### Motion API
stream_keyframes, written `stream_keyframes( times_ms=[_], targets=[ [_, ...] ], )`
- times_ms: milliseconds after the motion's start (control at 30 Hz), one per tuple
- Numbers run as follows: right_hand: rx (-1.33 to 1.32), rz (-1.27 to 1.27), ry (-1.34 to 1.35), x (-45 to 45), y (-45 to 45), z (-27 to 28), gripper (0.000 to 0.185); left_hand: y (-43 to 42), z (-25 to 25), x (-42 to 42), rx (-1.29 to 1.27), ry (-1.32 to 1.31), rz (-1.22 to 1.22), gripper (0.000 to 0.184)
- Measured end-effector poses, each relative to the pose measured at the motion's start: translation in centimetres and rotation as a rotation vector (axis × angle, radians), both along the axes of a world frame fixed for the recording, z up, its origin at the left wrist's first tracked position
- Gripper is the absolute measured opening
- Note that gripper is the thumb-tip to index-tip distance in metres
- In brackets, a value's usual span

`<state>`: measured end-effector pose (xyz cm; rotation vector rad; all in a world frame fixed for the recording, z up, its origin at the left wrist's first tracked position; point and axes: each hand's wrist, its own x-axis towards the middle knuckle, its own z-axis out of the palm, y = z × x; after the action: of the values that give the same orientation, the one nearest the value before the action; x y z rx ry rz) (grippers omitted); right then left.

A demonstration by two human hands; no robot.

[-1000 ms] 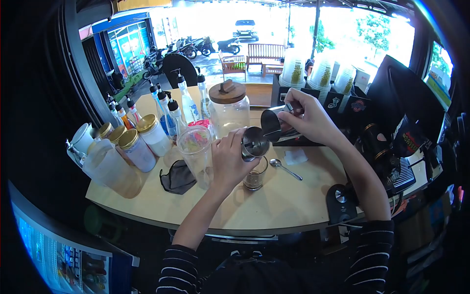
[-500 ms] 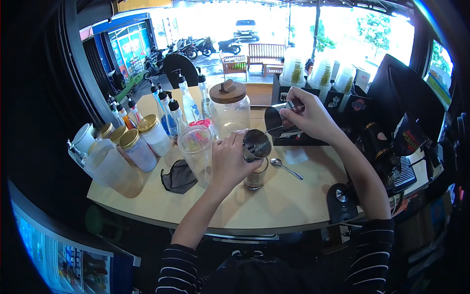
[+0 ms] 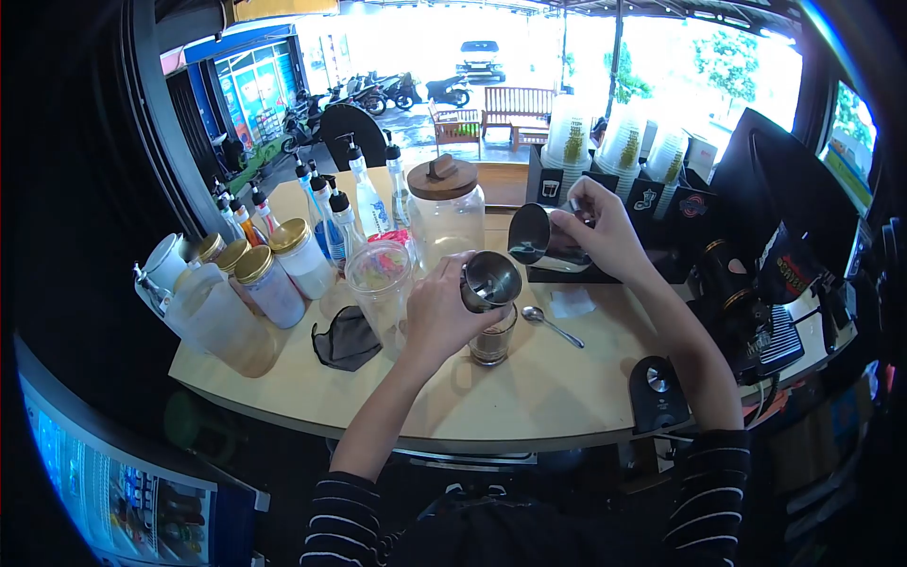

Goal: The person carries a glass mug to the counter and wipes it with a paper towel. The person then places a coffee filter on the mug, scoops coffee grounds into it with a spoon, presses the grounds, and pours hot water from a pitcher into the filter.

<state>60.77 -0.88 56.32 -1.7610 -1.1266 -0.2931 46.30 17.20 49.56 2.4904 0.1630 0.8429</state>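
My left hand (image 3: 439,307) is wrapped around a steel jigger (image 3: 493,282), whose open mouth faces up toward me. Just under the jigger stands a short clear glass (image 3: 491,346) with brownish contents, partly covered by my fingers. My right hand (image 3: 603,230) grips a small steel pitcher (image 3: 532,234) by its handle side. The pitcher is tipped to the left, its round mouth above and right of the jigger with a small gap between. What either vessel holds is hard to make out. A spoon (image 3: 554,327) lies right of the glass.
A wooden-lidded jar (image 3: 446,222), a clear plastic container (image 3: 380,288) and a black mesh cloth (image 3: 346,340) are near my left hand. Gold-lidded jars (image 3: 300,260), a pitcher (image 3: 222,326) and pump bottles stand farther left. Stacked cups (image 3: 619,142) rise behind my right hand.
The pitcher has turned in my right hand, showing more of its round mouth, and its lip sits farther from the jigger. The jigger has shifted slightly; my left hand keeps its grip.
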Motion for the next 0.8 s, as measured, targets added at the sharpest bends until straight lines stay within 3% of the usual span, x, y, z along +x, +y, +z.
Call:
stream_keyframes(
  times_ms=[133, 200, 333, 600, 800],
  targets=[
    [0.18, 0.075, 0.214, 0.6, -1.2, -2.8, 0.021, 0.2, 0.4, -0.1, -0.111, -0.003, -0.012, 0.078],
    [0.348, 0.165, 0.516, -0.5, -2.0, -3.9, 0.022, 0.3, 0.8, -0.2, -0.117, 0.019, 0.005, 0.079],
    [0.356, 0.068, 0.613, -0.7, -3.8, -8.2, 0.02, 0.7, 1.4, -0.3, -0.145, 0.052, 0.016, 0.08],
    [0.485, 0.122, 0.879, -1.7, -5.6, -15.5, 0.016, 0.1, 1.8, -0.5, -0.165, 0.047, 0.064, 0.083],
    [0.608, 0.189, 0.924, -0.8, -5.5, -20.9, 0.019, -0.2, 0.1, -0.2, -0.186, 0.04, 0.069, 0.083]
  ],
)
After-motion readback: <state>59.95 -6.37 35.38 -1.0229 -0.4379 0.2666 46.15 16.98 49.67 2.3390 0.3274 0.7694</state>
